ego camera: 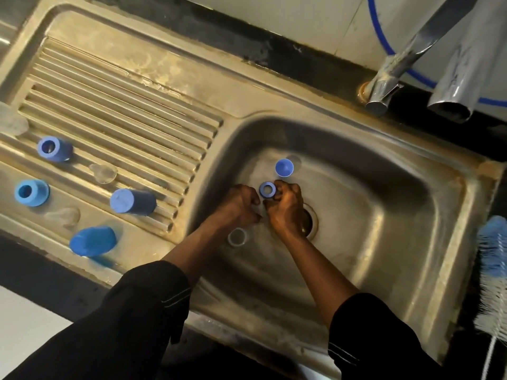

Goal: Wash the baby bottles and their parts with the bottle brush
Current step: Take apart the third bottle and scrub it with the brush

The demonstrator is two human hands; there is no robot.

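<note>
A stained steel sink point(274, 101) fills the view, its ribbed drainboard point(123, 111) to the left. Over the basin the right hand point(285, 208) curls its fingers round a blue screw ring point(267, 190); the left hand point(241, 204), just beside it, has its fingers curled, on what I cannot tell. A blue cap point(284, 167) lies just beyond them, and the bottle brush point(492, 259) rests on the right rim

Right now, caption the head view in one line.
Over the sink, the right hand holds a blue ring beside the left hand; blue caps lie on the drainboard, bottle brush aside.
</note>
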